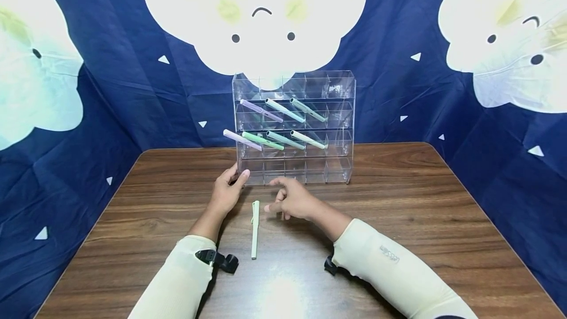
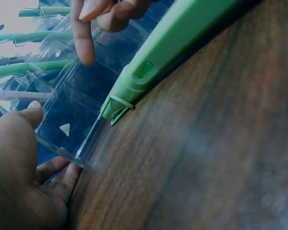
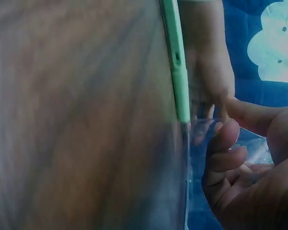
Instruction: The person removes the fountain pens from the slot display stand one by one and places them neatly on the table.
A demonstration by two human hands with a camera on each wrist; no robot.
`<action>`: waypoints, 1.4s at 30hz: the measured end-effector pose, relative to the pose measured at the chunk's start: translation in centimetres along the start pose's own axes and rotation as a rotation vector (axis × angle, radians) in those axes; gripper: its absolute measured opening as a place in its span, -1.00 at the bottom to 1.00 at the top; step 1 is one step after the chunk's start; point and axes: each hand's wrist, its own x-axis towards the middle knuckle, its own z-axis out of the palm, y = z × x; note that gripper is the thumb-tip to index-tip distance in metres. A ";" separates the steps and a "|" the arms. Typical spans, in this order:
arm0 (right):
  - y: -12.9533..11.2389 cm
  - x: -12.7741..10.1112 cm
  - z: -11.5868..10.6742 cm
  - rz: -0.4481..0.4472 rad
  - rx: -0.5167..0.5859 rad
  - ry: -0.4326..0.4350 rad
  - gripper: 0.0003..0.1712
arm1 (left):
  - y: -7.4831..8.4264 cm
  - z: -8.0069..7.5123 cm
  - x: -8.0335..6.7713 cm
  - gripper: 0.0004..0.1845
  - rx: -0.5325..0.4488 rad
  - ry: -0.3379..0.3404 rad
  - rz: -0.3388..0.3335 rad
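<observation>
While clear, rack (image 1: 338,112) with pens (image 1: 283,111)

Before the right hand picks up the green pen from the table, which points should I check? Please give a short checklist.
1. Green pen lies free on the wooden table, nothing on it: ok.
2. Right hand holds nothing, fingers loosely curled: ok.
3. Left hand touches the clear acrylic rack at its lower left corner: ok.
4. Rack has free compartments: ok.
5. Pen cap fully closed: cannot tell.
</observation>
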 end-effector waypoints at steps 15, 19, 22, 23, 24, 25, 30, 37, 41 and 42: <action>-1.7 -0.5 -3.9 -0.234 -0.110 0.471 -0.44 | -0.2 0.0 0.1 -0.39 -0.002 0.007 0.012; -1.4 0.0 -4.5 -0.304 -0.113 0.650 -0.47 | -0.2 -0.1 0.0 -0.38 0.002 0.008 0.003; -1.1 0.3 -4.9 -0.327 -0.137 0.749 -0.46 | -0.2 -0.1 0.0 -0.37 0.015 0.008 0.002; -1.0 0.4 -5.1 -0.333 -0.146 0.775 -0.45 | -0.2 -0.1 0.1 -0.37 0.017 0.008 0.004; -1.0 0.4 -5.2 -0.339 -0.154 0.795 -0.44 | -0.3 0.0 0.1 -0.37 0.020 0.008 0.005; -1.0 0.5 -5.4 -0.346 -0.161 0.810 -0.44 | -0.3 0.0 0.1 -0.37 0.022 0.009 0.005; -1.2 1.0 -6.5 -0.366 -0.186 0.838 -0.41 | -0.3 0.0 0.1 -0.38 0.029 0.012 0.006; -1.8 1.6 -7.5 -0.304 -0.232 0.834 -0.43 | -0.2 0.0 0.0 -0.39 0.029 0.015 0.001; -2.1 2.0 -8.0 -0.288 -0.246 0.832 -0.48 | -0.1 0.0 0.0 -0.39 0.029 0.020 -0.008; -2.1 2.1 -8.1 -0.289 -0.245 0.833 -0.48 | -0.1 0.1 0.0 -0.39 0.028 0.020 -0.009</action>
